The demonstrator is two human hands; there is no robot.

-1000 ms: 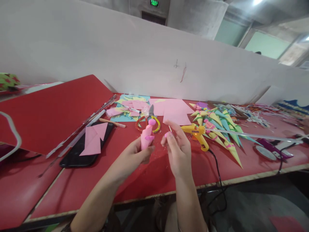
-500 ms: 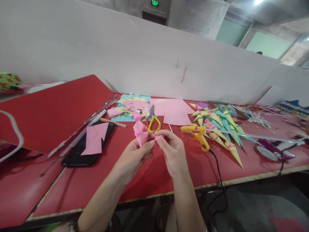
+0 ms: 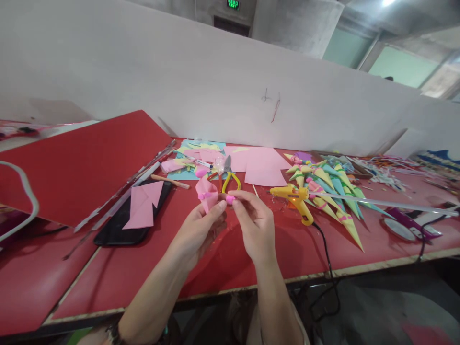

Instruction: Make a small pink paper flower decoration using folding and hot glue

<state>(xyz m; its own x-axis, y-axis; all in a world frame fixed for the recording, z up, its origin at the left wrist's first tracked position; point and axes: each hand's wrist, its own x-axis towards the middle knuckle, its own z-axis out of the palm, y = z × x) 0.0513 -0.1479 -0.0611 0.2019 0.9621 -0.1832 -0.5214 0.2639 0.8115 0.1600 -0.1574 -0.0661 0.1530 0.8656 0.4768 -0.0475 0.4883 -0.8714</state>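
My left hand (image 3: 201, 226) is closed around the lower part of a pink paper cone (image 3: 208, 193), whose top bears a bright pink pompom (image 3: 201, 172). The cone's tip is hidden behind my fingers. Between the thumb and forefinger of my right hand (image 3: 256, 224) is a small bright pink piece (image 3: 230, 199), rounded like another pompom. Both hands are held close together above the red table, the left thumb almost at the small piece. Just beyond them lie pliers with yellow handles (image 3: 231, 178).
A yellow glue gun (image 3: 295, 197) with a long clear stick and black cord lies to the right, beside a pile of finished-looking paper cones (image 3: 334, 184). At left, pink paper (image 3: 142, 206) rests on a black phone (image 3: 120, 235). Pink sheets (image 3: 264, 167) and paper scraps (image 3: 201, 155) lie behind.
The small pink piece in my right fingers has shifted slightly left and up, nearer the cone. My left hand's cone is tilted a little differently. The view has moved slightly.
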